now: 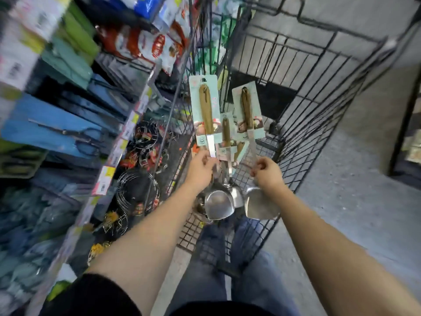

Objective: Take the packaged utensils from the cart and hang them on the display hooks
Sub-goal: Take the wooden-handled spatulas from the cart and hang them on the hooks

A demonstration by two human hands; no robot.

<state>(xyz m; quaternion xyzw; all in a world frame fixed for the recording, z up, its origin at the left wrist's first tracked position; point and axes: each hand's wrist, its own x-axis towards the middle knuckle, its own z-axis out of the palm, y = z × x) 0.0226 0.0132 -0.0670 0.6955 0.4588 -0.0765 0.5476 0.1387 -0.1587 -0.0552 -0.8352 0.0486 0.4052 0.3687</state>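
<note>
Store aisle, with the grey concrete floor (353,201) wide open on the right. The shelving packed with blue and green packets (68,133) crowds the left, and the tall black wire cart (319,115) stands between them, its left wall just beside the shelf's price-tag edge. Held handles-up over the cart are steel spatulas with brown wooden handles on mint-green cards: the left spatula (206,115) and the right spatula (248,110) stand apart, with a third carded spatula (226,133) lower between them, can't tell what's holding that one. Left hand (201,169) is curled round the left one's metal shank and right hand (267,173) is curled round the right one's, with the blades hanging down by the cart's near wall.
</note>
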